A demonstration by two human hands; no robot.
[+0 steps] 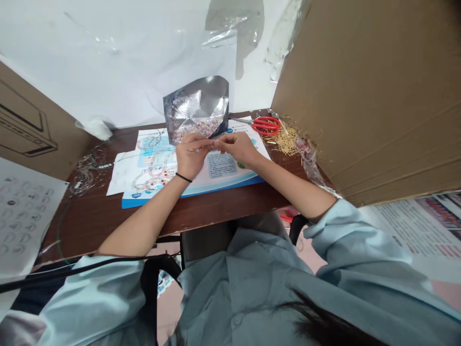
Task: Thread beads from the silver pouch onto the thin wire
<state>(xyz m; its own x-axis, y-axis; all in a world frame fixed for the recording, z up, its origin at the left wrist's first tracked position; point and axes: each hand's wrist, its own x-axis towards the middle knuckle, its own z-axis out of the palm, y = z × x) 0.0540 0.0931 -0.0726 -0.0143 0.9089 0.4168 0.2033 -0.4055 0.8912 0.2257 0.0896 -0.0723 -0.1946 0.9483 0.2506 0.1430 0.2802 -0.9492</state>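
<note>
Grip: your left hand (191, 156) and right hand (240, 148) each pinching, cannot tell what. One silver foil bag (214, 96) of multicoloured beads (200, 129) behind, near brown wooden table's (216, 204) back edge; one red-handled scissors (265, 126), back right corner.

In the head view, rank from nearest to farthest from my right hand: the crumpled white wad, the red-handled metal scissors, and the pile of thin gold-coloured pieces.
1. Red-handled metal scissors: just beyond and right of your right hand.
2. Pile of thin gold-coloured pieces: farther right.
3. Crumpled white wad: well off to the left.
</note>
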